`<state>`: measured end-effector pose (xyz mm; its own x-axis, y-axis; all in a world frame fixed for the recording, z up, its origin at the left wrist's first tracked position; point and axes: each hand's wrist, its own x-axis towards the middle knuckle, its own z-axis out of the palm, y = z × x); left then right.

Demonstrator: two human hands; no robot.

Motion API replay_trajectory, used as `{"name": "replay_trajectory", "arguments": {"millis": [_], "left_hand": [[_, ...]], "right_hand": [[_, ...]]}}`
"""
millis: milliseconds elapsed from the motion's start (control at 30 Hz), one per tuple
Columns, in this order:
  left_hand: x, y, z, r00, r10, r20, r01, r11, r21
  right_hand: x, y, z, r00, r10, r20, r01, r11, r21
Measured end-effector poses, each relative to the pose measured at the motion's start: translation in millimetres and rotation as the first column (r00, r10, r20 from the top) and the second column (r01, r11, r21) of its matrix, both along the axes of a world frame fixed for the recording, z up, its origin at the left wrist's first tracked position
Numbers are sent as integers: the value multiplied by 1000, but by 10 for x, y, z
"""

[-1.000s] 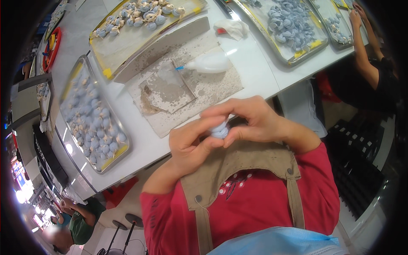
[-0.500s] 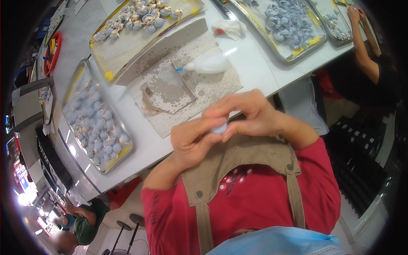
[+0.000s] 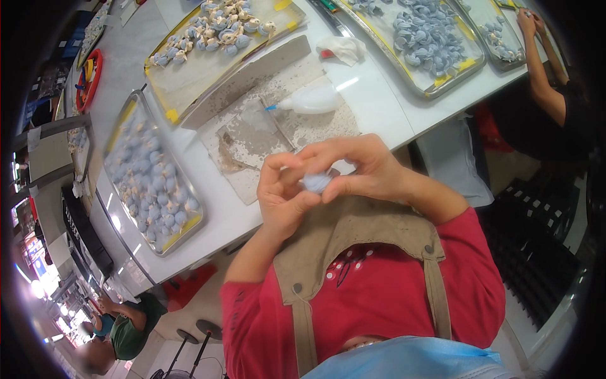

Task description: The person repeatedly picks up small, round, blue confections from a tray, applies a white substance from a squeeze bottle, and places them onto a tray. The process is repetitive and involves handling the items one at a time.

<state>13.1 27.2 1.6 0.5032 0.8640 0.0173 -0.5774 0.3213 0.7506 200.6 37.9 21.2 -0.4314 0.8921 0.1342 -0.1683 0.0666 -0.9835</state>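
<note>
Close in front of my apron, a small rounded blue-grey piece (image 3: 317, 183) with a ridged surface sits between my two hands. My right hand (image 3: 366, 170) pinches it from the right, its thumb along the lower side and its fingers arched over the top. My left hand (image 3: 281, 199) is curled around its left side, thumb tip against the lower edge and index finger lifted a little off it. Which left fingers touch the back of the piece is hidden. Beyond the hands lies a stained grey board (image 3: 255, 136), with a white squeeze bottle (image 3: 312, 101) with a blue tip on its side.
A metal tray (image 3: 201, 218) of round blue-grey pieces stands at left. A yellow-taped tray (image 3: 165, 95) with blue-and-cream pieces lies behind; another tray (image 3: 431, 95) holds blue-grey pieces at far right. A crumpled white cloth (image 3: 341, 49) lies between. A co-worker's arm (image 3: 543, 79) shows at right.
The left hand has loosened and its index finger has risen, uncovering more of the piece. The piece has shifted slightly left and nearer the left palm. The whole view has turned a little.
</note>
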Motion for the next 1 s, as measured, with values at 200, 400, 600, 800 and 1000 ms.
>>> {"name": "replay_trajectory", "arguments": {"millis": [200, 400, 600, 800, 1000], "left_hand": [[127, -57, 118, 986, 105, -133, -112, 992, -48], [98, 5, 73, 999, 18, -30, -15, 994, 110], [-35, -56, -113, 924, 223, -311, -190, 973, 133], [96, 4, 135, 971, 186, -151, -178, 982, 65], [46, 4, 79, 973, 170, -157, -160, 984, 72]], "right_hand": [[37, -31, 72, 1000, 22, -15, -24, 992, -121], [45, -89, 64, 999, 5, -49, -9, 996, -93], [-42, -55, 27, 994, 1, -105, -8, 997, -71], [-29, -71, 174, 989, 23, -144, -35, 996, -85], [-68, -89, 122, 987, 30, -158, -39, 998, -58]]}}
